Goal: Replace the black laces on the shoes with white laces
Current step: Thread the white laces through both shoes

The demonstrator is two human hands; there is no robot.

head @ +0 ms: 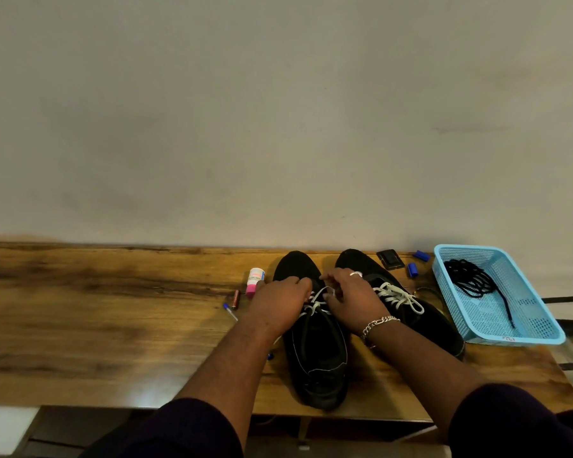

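At lower centre, my left hand (280, 300) and right hand (346, 300) pinch the white lace (316, 300) over the left shoe (315, 352), keeping it taut for threading. The right shoe (420, 312) already wears white; black laces (473, 279) lie in the blue basket (543, 328), out of my way.

Left grip (280, 300) and right grip (346, 300) side by side, fingers curled

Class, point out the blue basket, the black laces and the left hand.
blue basket (523, 338): head view, near rim.
black laces (473, 280): head view, middle of the tangle.
left hand (280, 300): head view, back of the hand.
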